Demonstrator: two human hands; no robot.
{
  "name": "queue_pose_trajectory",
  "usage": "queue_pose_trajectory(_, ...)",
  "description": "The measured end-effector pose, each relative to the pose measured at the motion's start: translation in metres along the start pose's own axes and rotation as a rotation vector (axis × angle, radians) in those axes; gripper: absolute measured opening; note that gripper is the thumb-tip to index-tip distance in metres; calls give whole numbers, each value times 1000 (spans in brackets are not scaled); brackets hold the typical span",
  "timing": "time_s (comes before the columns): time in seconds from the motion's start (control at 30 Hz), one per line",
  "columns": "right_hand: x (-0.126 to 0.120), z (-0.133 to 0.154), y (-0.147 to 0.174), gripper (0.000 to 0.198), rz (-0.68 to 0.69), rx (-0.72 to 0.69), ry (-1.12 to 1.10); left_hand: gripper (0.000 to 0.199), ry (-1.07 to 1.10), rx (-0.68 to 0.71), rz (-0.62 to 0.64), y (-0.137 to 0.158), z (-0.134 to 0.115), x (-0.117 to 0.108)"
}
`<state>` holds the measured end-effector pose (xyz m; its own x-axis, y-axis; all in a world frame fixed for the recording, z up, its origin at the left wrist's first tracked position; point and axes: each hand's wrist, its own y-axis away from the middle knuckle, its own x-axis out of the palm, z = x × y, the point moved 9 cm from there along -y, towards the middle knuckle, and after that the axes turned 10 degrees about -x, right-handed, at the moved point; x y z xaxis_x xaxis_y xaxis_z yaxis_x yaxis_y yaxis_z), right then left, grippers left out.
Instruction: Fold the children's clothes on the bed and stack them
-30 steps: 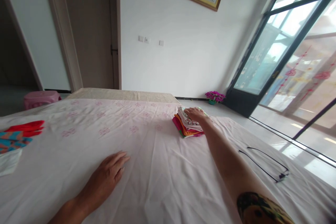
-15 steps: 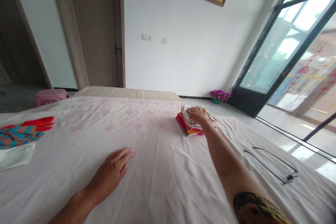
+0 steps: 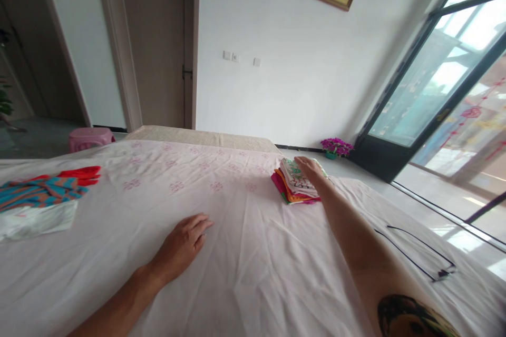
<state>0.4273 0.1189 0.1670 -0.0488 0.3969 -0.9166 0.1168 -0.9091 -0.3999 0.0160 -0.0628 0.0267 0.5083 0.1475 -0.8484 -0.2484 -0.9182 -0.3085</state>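
A stack of folded clothes [image 3: 290, 181] lies on the right side of the pale pink flowered sheet [image 3: 237, 253]; its top piece is white with a printed pattern, with orange and magenta cloth beneath. My right hand [image 3: 311, 168] reaches far out and rests on top of the stack, fingers extended and partly foreshortened. Nearer to me, my left hand [image 3: 185, 239] lies loosely on the sheet with its fingers stretched out and nothing in it.
At the left lie red cloth [image 3: 81, 174], blue-and-orange striped cloth [image 3: 47, 191] and white cloth [image 3: 43, 219]. Eyeglasses [image 3: 443, 274] rest on the sheet at the right. Beyond stand a pink stool [image 3: 91, 138], purple flowers [image 3: 336, 146] and a glass door [image 3: 419, 89].
My right hand has slid a little to the right and back across the top of the stack, uncovering more of the patterned white piece. The view has turned slightly left.
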Motion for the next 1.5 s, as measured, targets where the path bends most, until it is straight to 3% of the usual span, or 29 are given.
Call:
queue_pose_trajectory(0.1, -23, 9, 13, 52, -278, 114, -180, 39, 7, 2, 12, -1, -1, 0)
queue_pose_trajectory(0.17, -34, 39, 24, 47, -449, 40, -332, 39, 6, 1, 18, -2, -2, -1)
queue_pose_trajectory(0.23, -36, 82, 36, 40, -515, -118, -474, 38, 7, -1, 20, -3, -3, -1)
queue_pose_trajectory(0.3, -27, 129, 49, 34, -465, -279, -574, 38, 7, 1, 20, -4, -5, -2)
queue_pose_trajectory(0.37, -5, 173, 64, 32, -332, -374, -612, 38, 9, 2, 19, -4, -6, -3)
queue_pose_trajectory(0.53, 76, 245, 105, 46, 123, -418, -496, 38, 27, 15, 3, -4, -10, -9)
queue_pose_trajectory(0.6, 101, 255, 116, 53, 253, -380, -410, 39, 33, 21, -3, -4, -11, -11)
queue_pose_trajectory(0.7, 117, 261, 124, 61, 351, -349, -321, 39, 36, 21, 6, -4, -11, -11)
queue_pose_trajectory(1.0, 112, 263, 123, 61, 383, -314, -226, 41, 36, 25, 20, -5, -12, -13)
queue_pose_trajectory(1.1, 114, 262, 123, 61, 389, -305, -237, 39, -16, -18, -10, -6, 1, -20)
queue_pose_trajectory(1.2, 114, 260, 122, 59, 362, -303, -248, 37, -107, -149, -104, -10, 33, -44)
queue_pose_trajectory(1.27, 114, 259, 121, 58, 330, -298, -249, 36, -163, -243, -187, -10, 61, -72)
queue_pose_trajectory(1.37, 113, 259, 120, 56, 297, -293, -247, 35, -240, -414, -377, 1, 108, -133)
queue_pose_trajectory(1.5, 111, 260, 120, 54, 281, -298, -256, 40, -344, -665, -697, 55, 167, -215)
